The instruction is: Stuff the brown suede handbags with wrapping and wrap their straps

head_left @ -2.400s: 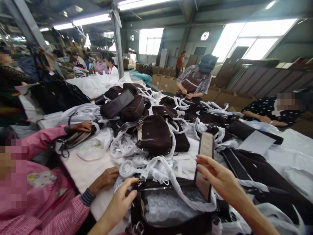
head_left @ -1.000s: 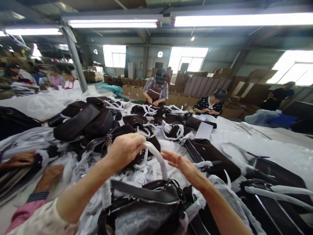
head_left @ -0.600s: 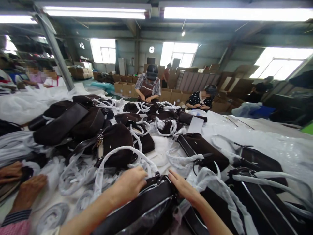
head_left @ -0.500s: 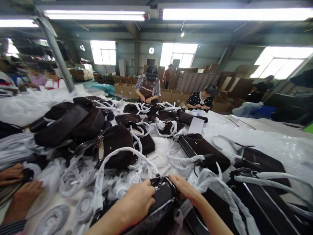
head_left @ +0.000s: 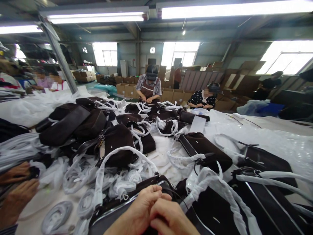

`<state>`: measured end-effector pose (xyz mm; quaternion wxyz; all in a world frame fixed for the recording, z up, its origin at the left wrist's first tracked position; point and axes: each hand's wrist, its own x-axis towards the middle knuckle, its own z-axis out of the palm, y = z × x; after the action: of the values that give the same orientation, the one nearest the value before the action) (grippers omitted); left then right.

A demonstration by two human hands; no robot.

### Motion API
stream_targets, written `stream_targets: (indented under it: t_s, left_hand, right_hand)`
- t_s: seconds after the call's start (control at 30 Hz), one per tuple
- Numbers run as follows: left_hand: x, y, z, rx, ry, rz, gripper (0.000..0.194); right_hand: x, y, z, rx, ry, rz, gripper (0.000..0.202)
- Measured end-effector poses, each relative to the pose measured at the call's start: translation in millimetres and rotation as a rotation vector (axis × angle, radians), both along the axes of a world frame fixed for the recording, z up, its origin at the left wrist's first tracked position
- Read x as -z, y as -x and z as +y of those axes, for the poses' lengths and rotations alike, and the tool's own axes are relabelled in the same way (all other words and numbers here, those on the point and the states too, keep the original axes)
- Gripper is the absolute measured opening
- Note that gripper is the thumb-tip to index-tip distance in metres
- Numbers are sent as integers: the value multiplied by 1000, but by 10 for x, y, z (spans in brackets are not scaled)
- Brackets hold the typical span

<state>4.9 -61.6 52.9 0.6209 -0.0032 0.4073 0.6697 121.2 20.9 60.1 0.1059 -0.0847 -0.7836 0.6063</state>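
Over the dark, leathery, silver-zipped bag [head_left: 107,217], whose white-wrapped loop handle [head_left: 124,148] may be covered to stop scratches, the left hand [head_left: 143,205] and right hand [head_left: 169,212] are half curled together, but anything held cannot be seen.

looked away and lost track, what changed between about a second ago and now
The left hand let go of the white-wrapped strap, which now arches free. It and the right hand came down and together over the dark bag; whether they hold anything is unclear. The bags farther back and the co-worker across the table stayed about as they were.
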Motion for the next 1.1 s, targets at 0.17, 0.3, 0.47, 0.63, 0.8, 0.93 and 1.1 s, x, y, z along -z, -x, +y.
stream_targets:
  t_s: [0.17,0.3,0.47,0.63,0.8,0.93,1.1]
  left_hand:
    - [-78,40,-56,0,-37,-86,59]
    - [-45,2,-59,136,-19,236,51]
    - [90,-107,-17,135,25,168,59]
    - [122,-94,-42,-22,18,22,49]
    - [32,-81,-232,-9,8,61,50]
    - [86,-96,-322,-78,-43,15,51]
    - [163,-109,-300,-177,24,-83,40]
  right_hand:
    - [54,-233,697,721,561,126,45]
    - [187,-352,816,714,505,-151,46]
    - [151,-312,272,133,-64,-214,36]
    - [90,-142,308,254,-313,-61,43]
    - [423,171,589,554,-621,-477,45]
    - [645,362,582,533,-667,-527,41]
    - [710,416,768,607,-738,-566,36]
